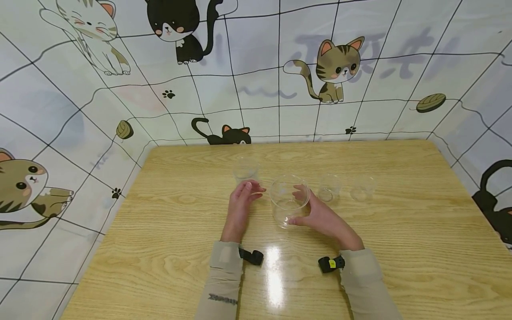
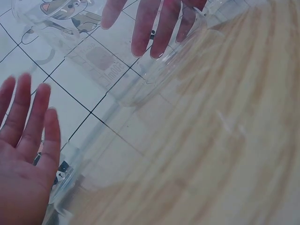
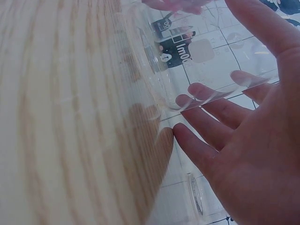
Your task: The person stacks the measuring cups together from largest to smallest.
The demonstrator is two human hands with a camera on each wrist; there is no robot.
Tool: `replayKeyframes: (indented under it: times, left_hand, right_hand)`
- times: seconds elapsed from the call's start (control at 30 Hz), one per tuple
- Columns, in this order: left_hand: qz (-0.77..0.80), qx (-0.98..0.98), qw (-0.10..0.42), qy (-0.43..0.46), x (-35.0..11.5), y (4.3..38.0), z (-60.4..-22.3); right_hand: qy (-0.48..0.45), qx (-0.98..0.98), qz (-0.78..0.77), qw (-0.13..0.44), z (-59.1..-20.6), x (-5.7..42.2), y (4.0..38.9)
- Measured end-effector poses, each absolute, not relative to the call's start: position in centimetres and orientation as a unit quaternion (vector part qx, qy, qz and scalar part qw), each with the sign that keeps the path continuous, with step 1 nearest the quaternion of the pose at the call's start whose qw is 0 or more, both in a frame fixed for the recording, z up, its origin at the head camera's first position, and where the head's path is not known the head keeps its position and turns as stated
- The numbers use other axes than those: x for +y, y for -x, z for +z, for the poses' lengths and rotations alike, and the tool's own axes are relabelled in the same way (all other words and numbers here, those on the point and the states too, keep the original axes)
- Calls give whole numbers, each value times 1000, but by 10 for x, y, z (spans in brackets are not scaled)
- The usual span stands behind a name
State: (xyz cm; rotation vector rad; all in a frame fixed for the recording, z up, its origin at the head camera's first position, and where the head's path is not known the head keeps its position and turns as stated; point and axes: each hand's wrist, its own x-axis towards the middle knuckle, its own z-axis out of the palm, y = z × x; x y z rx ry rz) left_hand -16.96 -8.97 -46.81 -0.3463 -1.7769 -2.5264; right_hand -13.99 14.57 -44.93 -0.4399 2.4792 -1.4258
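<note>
Sleeves point(image 1: 219, 284): pale beige pair, foremost; dark lettering on the left one, a black strap point(image 1: 252, 257) beyond each cuff.
Left hand point(image 1: 242, 206): fingers extended and a little spread, holding nothing; between rear glass and beaker.
Rear glass point(image 1: 246, 169): clear, just beyond the left fingertips, on the wooden table point(image 1: 180, 213).
Beaker point(image 1: 289, 211): central, between the hands; largest of the clear vessels, upright, straight-walled, round-rimmed, colourless; pale graduation print with "ml" on its wall, highlights near the base. Contact of base with table: cannot tell.
Right hand point(image 1: 324, 217): curled round the beaker's right side, thumb near, fingers beyond, little finger held apart.
Small glass point(image 1: 329, 189): clear, just beyond the right hand.
End glass point(image 1: 362, 189): clear, rightmost, beside the small glass, well apart from the beaker.
</note>
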Motion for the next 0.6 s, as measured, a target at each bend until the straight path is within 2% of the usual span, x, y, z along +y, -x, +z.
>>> replayKeyframes:
  times: [0.33,0.6]
  left_hand:
    - [-843,-526,106,49,-95,172,-469]
    - [-858,-491,150,7,-97,174,-468]
  right_hand:
    - [153,852,-485,122,-451,146,140]
    - [152,854,-483,121,-452,146,141]
